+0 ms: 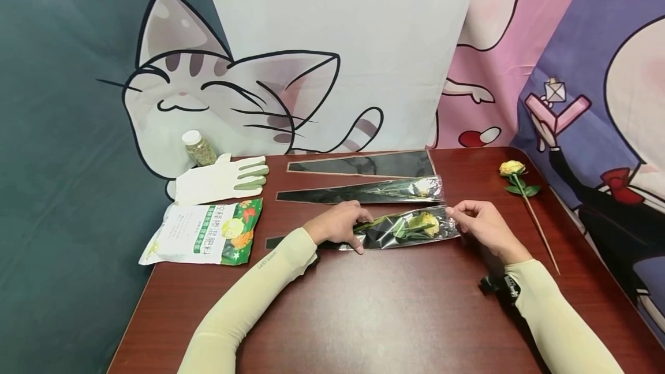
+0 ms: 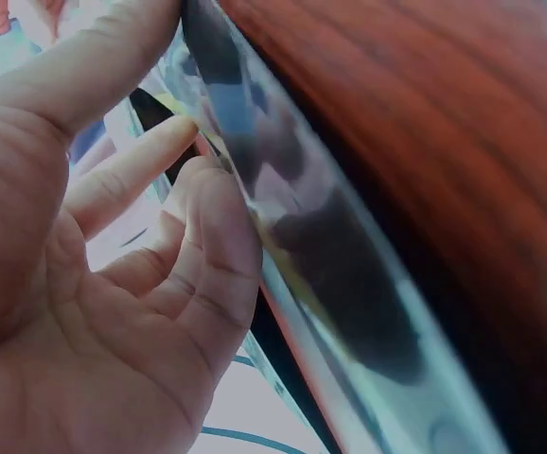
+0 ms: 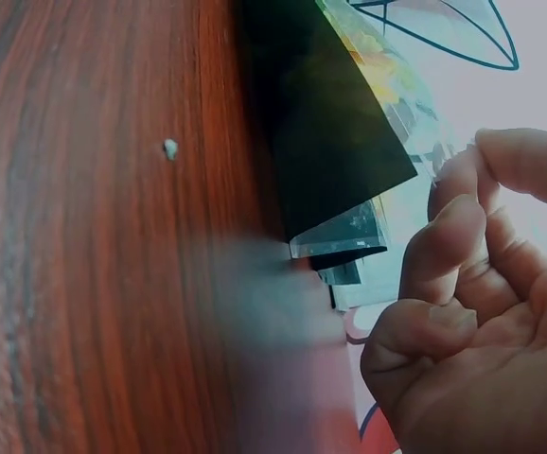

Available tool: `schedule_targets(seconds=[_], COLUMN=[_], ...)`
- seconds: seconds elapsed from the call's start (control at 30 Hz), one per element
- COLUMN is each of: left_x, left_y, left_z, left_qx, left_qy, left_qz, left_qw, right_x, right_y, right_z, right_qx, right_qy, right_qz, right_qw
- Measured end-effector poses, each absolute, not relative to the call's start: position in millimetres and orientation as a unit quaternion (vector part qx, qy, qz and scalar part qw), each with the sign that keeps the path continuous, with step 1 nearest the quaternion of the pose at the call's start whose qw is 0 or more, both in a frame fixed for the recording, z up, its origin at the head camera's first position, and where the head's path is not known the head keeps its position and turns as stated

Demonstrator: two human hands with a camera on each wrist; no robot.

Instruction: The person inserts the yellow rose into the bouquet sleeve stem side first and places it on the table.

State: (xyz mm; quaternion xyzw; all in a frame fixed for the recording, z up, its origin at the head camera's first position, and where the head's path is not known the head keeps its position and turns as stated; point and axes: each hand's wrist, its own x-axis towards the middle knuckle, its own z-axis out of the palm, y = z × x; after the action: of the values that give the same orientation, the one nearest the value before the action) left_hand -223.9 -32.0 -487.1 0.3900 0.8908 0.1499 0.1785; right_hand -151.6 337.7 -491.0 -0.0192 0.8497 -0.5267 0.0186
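Fingers (image 3: 444, 246) of my right hand (image 1: 485, 227) pinched the right end of a long, tapered, black-and-clear plastic sleeve (image 1: 384, 238) just below the frame's centre; my left hand (image 1: 339, 224), thumb and fingers apart, touched it farther left. Inside lay a yellow, green-leaved rose (image 1: 430, 224). Another yellow rose on a long brown stem (image 1: 536, 218) lay at the frame's right on the reddish-brown wooden surface (image 1: 363, 316).

Green-leaved yellow rose (image 1: 430, 224) enclosed in clear-fronted, black-backed sleeve (image 1: 380, 239), bloom end set between left fingers (image 1: 366, 214) and right fingers (image 1: 455, 213); sleeve straddled by the left, wide-end film pinched by the right.
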Motion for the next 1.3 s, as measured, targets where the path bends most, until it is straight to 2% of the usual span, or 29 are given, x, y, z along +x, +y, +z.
schedule_targets(seconds=[0.27,0.6,0.93,1.1,1.3], left_x=[-223.4,-224.6,-227.6,-233.3,-251.5], left_y=[-34.8,-37.2,-44.4,-47.5,-52.2], left_z=[-484.7,-483.1,-480.2,-472.0,-464.1], left_qx=[0.376,0.373,0.371,0.368,0.367], left_qy=[0.894,0.891,0.883,0.886,0.883], left_qz=[0.156,0.156,0.197,0.21,0.258], left_qw=[0.187,0.205,0.207,0.189,0.141], right_x=[-152.4,-158.5,-185.8,-204.4,-226.6], right_y=[338.6,342.1,343.9,340.9,334.1], right_z=[-489.2,-478.8,-465.3,-459.4,-455.3], right_qx=[-0.023,-0.02,-0.009,-0.025,-0.01], right_qy=[0.852,0.873,0.879,0.877,0.863], right_qz=[-0.522,-0.485,-0.475,-0.479,-0.505], right_qw=[0.018,0.046,0.042,0.015,0.003])
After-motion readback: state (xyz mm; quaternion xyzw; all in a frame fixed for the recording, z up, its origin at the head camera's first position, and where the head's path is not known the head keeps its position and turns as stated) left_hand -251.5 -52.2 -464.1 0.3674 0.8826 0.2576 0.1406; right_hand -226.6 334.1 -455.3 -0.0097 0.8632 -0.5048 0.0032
